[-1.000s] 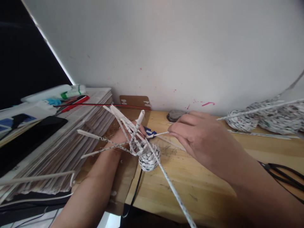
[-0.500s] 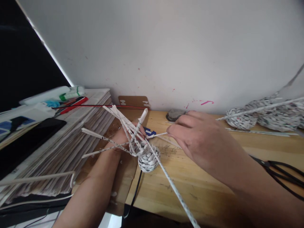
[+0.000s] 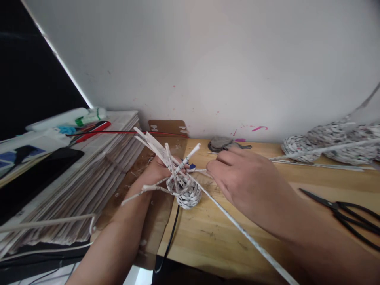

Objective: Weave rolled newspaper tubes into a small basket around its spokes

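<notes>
A small woven paper piece [image 3: 189, 194] with a rounded end hangs just above the table, several rolled paper strips fanning out from its top. Behind those strips, my left hand [image 3: 162, 168] is wrapped round the upper part of the piece, its fingers partly hidden. My right hand [image 3: 234, 170] pinches one thin paper strip [image 3: 199, 170], stretched taut from the piece. A second, longer paper strip [image 3: 240, 228] runs from the weave down to the lower right.
Black scissors [image 3: 335, 206] lie at the right. Larger woven paper pieces [image 3: 332, 138] stand along the wall. A grey cloth [image 3: 219, 144] is beyond my right hand. Stacked newspapers [image 3: 101, 178], with a phone [image 3: 44, 178] on top, fill the left; cardboard [image 3: 154, 233] lies beside them.
The woven piece has turned and shifted slightly right, its loose strips swinging right. The long strip's lower end has swung right. My right hand has moved slightly down.
</notes>
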{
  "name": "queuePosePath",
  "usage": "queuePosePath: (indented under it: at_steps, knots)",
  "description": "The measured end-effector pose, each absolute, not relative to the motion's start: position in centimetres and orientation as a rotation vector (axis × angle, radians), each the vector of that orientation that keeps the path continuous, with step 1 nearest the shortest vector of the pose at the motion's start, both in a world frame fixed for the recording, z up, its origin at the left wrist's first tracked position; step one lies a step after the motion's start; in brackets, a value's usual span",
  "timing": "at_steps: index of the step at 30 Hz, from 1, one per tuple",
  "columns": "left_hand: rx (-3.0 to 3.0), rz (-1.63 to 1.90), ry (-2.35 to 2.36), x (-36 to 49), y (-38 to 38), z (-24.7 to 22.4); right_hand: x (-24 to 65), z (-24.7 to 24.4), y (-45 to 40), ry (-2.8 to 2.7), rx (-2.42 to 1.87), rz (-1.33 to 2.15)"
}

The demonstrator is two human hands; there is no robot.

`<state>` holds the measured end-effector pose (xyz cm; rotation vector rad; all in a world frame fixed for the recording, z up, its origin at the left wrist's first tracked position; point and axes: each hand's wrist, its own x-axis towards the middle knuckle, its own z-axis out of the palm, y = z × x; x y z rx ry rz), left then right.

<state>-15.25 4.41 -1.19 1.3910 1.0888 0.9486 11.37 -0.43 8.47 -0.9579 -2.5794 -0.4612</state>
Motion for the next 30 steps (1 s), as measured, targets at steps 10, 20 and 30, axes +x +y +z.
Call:
queuePosePath:
  at_steps: [10, 20, 30]
  knots:
    - [1.328, 0.953, 1.060, -13.9, 3.9, 0.1, 10.6, 7.8, -0.3, -2.571, -0.951, -0.411]
    - [1.301, 0.990, 1.037, -13.8, 3.9, -0.2, 10.6, 7.1, 0.0, -2.538, -0.950, -0.369]
    - [1.316, 1.011, 0.919, -13.6, 4.1, -0.5, 10.2, 6.7, -0.1, -2.534, -1.030, -0.306]
